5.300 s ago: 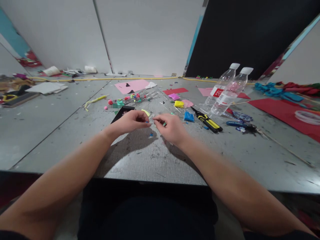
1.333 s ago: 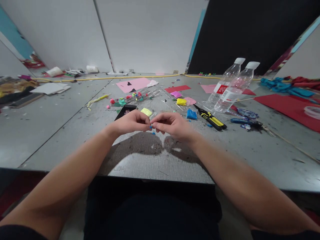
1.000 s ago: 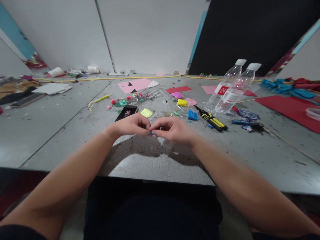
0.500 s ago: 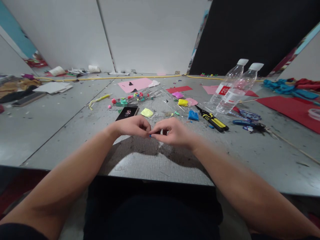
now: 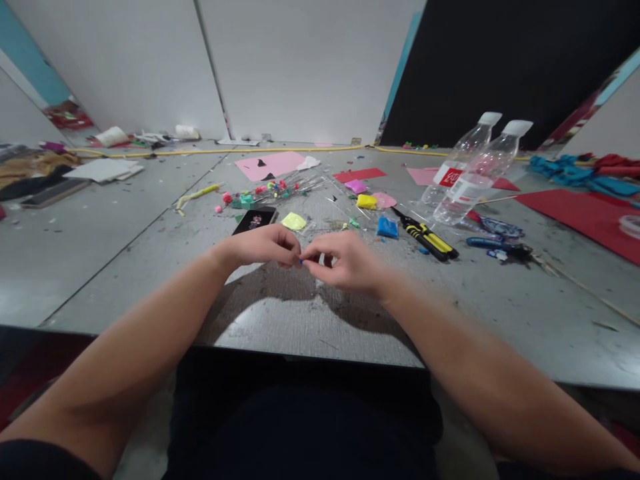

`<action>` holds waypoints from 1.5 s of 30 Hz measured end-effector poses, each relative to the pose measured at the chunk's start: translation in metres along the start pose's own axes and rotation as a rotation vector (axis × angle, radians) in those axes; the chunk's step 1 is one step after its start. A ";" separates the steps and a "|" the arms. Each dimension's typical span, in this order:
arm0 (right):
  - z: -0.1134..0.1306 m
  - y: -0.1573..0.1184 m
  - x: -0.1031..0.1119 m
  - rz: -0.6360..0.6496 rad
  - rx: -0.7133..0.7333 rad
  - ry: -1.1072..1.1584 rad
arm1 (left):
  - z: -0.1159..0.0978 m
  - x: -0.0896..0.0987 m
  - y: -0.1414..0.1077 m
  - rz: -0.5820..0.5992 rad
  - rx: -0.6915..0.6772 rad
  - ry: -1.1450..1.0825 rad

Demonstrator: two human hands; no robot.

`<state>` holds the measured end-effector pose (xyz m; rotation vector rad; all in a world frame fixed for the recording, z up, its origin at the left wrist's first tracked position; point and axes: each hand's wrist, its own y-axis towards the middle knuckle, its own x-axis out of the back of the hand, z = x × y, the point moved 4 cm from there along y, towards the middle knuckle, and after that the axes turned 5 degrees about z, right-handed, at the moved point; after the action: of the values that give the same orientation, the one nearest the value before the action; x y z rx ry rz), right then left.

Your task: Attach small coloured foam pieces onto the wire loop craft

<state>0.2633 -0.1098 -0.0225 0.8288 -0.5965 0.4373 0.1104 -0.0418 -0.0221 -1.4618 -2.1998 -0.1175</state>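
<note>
My left hand [image 5: 273,245] and my right hand [image 5: 345,262] meet above the near part of the table, fingertips touching. Pinched between them is a tiny piece of blue clay [image 5: 301,262], mostly covered by the fingers. Just beyond my left hand lies a black phone [image 5: 256,220], partly hidden by it. A pale yellow clay lump [image 5: 293,221] is close behind both hands. Farther right are a blue clay packet [image 5: 387,227], a bright yellow lump [image 5: 367,202] and a purple lump [image 5: 356,187].
Yellow-and-black pliers [image 5: 427,237] lie to the right, with two clear bottles [image 5: 457,197] standing behind them. Blue-handled pliers [image 5: 493,247] and red sheets [image 5: 585,217] are farther right. Small coloured clay bits [image 5: 245,200] and a pink sheet [image 5: 270,165] lie beyond my hands.
Both hands stay pinched together at nearly the same spot. The fingertips have shifted slightly around the blue clay, and the view has tilted a little.
</note>
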 end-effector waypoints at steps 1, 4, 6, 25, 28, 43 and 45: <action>0.000 0.000 0.000 -0.001 0.000 0.005 | 0.000 0.000 0.000 -0.004 0.004 -0.005; -0.002 0.000 0.000 0.004 -0.023 0.020 | 0.001 0.000 0.000 -0.011 0.021 -0.005; -0.003 0.000 0.000 0.009 -0.055 0.022 | 0.002 0.000 0.000 -0.009 0.025 -0.004; -0.004 0.000 0.001 -0.019 -0.087 -0.173 | -0.002 0.001 0.000 -0.120 0.085 -0.066; -0.005 0.000 0.001 -0.018 -0.106 -0.162 | -0.001 0.002 0.001 -0.119 0.079 -0.079; -0.011 0.000 0.003 -0.057 -0.222 0.012 | -0.002 0.001 0.002 -0.131 0.097 -0.034; -0.013 0.000 0.004 -0.093 -0.280 0.101 | -0.002 0.002 0.002 -0.142 0.087 -0.010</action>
<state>0.2706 -0.0991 -0.0274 0.5614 -0.5089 0.3002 0.1121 -0.0400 -0.0197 -1.2623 -2.2857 -0.0611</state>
